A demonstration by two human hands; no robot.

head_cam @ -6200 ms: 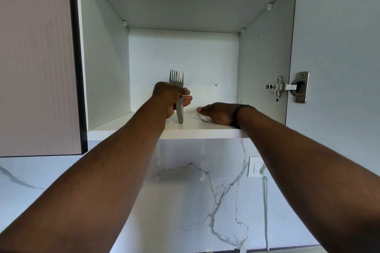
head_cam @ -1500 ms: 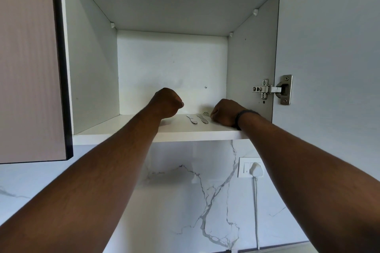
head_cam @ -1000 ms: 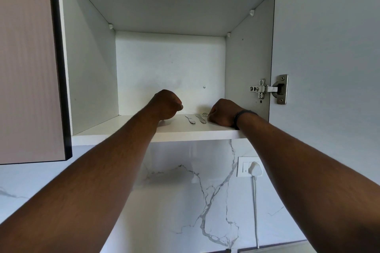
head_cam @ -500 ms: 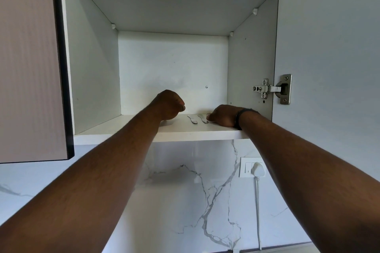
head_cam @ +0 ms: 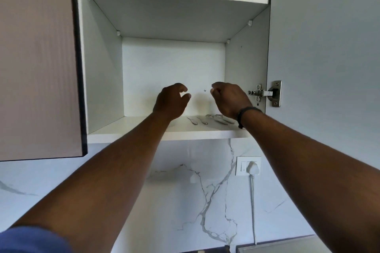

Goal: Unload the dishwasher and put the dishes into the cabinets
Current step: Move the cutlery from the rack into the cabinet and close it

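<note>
Draw both empty, loosely curled hands, left (head_cam: 171,100) and right (head_cam: 229,99), straight back at frame centre, clear of cutlery (head_cam: 209,119) on shelf (head_cam: 144,129).

Silver cutlery (head_cam: 211,119) lies on the white cabinet shelf (head_cam: 164,132); below the shelf, grey veins cross a white marble backsplash (head_cam: 195,201); beside it, a black wristband (head_cam: 245,112).

you see shiny metal forks (head_cam: 221,118) and spoons (head_cam: 197,120) on a smooth matt white laminate shelf (head_cam: 144,129); at 3 o'clock a bright metal hinge (head_cam: 265,93); at 6 o'clock glossy veined marble backsplash (head_cam: 185,201).
</note>
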